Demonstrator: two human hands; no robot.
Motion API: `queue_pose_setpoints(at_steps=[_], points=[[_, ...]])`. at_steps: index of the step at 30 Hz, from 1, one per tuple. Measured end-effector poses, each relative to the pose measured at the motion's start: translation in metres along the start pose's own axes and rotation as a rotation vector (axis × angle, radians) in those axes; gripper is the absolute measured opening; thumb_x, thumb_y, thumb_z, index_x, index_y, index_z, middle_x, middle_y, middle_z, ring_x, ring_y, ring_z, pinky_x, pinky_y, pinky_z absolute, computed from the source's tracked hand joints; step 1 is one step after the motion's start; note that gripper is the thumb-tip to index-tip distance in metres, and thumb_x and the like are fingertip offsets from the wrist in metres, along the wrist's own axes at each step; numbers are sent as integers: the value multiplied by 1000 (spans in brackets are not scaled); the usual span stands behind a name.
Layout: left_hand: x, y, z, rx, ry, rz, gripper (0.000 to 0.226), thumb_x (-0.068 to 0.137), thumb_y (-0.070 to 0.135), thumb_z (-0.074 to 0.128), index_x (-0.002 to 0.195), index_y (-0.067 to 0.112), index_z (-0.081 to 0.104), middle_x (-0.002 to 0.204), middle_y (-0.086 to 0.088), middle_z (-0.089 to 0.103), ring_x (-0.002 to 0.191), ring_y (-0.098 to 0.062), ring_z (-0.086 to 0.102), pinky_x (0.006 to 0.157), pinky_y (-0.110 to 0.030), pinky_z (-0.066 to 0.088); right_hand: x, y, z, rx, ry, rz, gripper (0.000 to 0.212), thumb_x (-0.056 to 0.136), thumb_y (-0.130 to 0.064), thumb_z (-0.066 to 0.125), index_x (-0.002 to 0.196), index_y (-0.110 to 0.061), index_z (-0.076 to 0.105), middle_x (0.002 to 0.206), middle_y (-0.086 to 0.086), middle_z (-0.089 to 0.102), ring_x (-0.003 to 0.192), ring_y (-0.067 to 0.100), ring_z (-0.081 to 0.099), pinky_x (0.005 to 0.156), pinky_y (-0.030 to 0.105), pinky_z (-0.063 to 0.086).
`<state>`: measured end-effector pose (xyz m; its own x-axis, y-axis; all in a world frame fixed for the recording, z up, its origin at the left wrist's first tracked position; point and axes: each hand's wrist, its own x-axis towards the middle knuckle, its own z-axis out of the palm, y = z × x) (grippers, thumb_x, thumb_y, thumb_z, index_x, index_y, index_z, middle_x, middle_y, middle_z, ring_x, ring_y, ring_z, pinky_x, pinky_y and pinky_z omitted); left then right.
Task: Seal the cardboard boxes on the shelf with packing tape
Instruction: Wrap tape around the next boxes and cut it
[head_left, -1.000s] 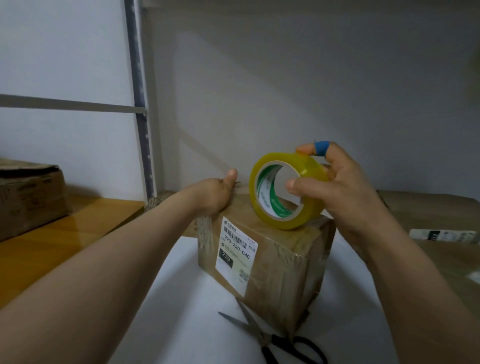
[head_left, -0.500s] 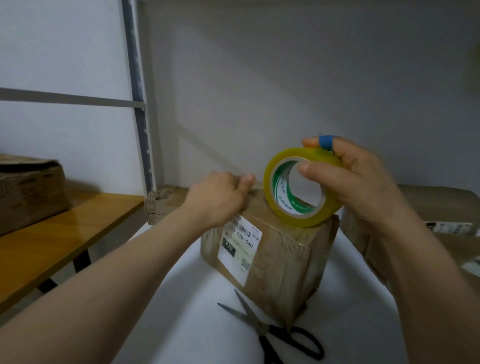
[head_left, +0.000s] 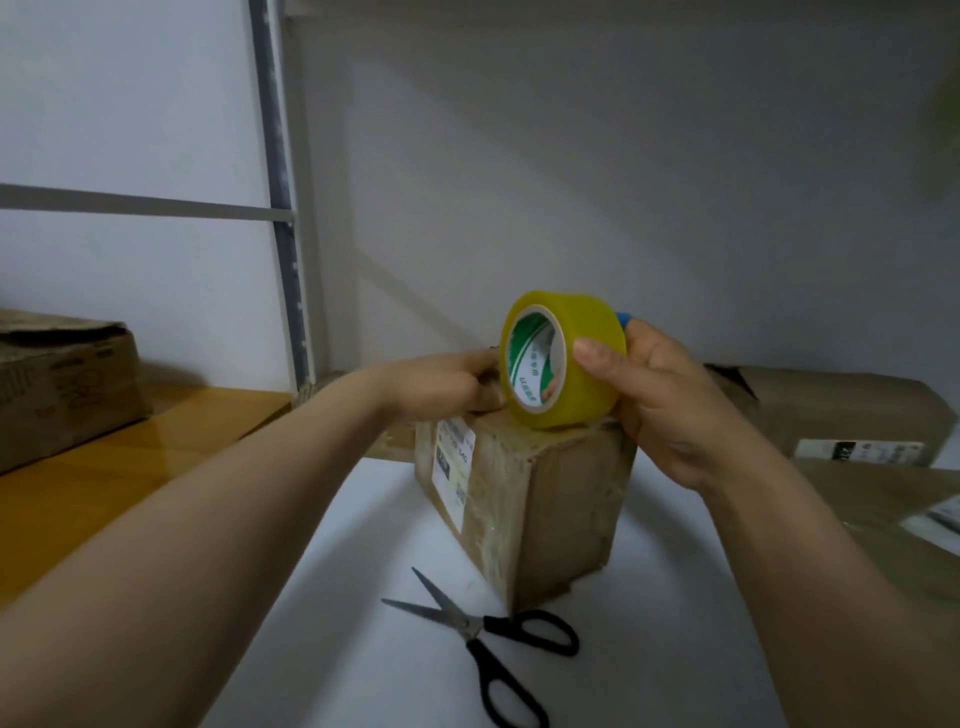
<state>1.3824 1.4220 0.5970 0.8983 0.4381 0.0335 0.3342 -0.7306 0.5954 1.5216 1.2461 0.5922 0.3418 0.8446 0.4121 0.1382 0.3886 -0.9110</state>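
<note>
The box stands in the middle of the shelf just below the hands: the right hand grips the roll on edge on its top, and the left hand, fingers curled, touches the roll's left side, whether pinching anything I cannot tell

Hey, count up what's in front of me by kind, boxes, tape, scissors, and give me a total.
Cardboard boxes: 5 (centre box, left box, far right box, near right box, back box partly hidden)
Tape: 1, the packing tape roll
Scissors: 1
Total: 7
</note>
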Motion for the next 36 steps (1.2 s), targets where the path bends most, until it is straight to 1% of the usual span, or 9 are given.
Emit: queue_pose_setpoints(at_steps=[4,8,14,18,22,26,30,34,36], points=[[1,-3,4,-77,-5,5,44,103,15,50,141,38,45,140,6,58,129,-12,54,116,-37,38,-2,-20,1,-86,63,60,49,70,-34,72,108,-2,71,103,17,76,89,25,71,82,36,60],[3,2,2,-4,-33,-9,52,105,16,46,154,31,35,147,5,51,134,-13,48,118,-37,33,-13,-47,-4,-129,193,83,69,53,-46,79,99,4,72,98,26,73,83,31,71,83,47,59],[0,4,4,49,-68,-12,51,105,10,42,154,24,36,152,3,45,140,-14,41,120,-35,29,-35,-49,-7,-133,227,171,66,58,-46,78,104,1,73,99,21,76,88,33,75,87,51,60],[-15,-2,5,92,-90,57,54,107,14,41,159,19,26,161,8,26,149,-10,21,119,-26,15,-48,-45,-9,-99,220,212,59,63,-45,76,103,-1,74,99,21,75,86,31,74,88,51,59],[-17,14,-2,33,-152,2,60,104,27,49,159,19,24,158,8,27,136,0,25,100,-13,16,-58,-38,-14,-38,210,255,54,71,-43,72,106,-2,74,98,20,76,85,31,75,78,44,62],[-17,25,-6,76,-190,-69,89,90,53,61,161,27,14,167,11,11,149,-4,13,117,-27,12,-66,-35,-17,2,203,252,38,71,-41,69,86,-7,76,74,10,74,61,18,72,53,29,58],[-18,28,-1,144,-129,-69,96,80,66,63,160,32,22,169,10,6,154,-10,-6,122,-41,-3,-72,-26,-22,32,213,259,34,70,-41,69,75,-8,78,63,8,69,53,15,67,49,27,55],[-28,46,14,257,-71,86,50,99,50,53,144,29,52,150,7,50,140,-14,41,118,-33,26,-74,-25,-24,35,209,244,30,71,-41,68,64,-14,79,62,7,69,53,14,67,50,27,56],[-36,54,21,180,-149,152,57,90,58,53,141,31,53,140,12,56,132,-10,49,114,-37,36,-74,-22,-24,18,199,226,29,70,-42,69,65,-15,79,66,8,71,57,16,69,54,29,57]])
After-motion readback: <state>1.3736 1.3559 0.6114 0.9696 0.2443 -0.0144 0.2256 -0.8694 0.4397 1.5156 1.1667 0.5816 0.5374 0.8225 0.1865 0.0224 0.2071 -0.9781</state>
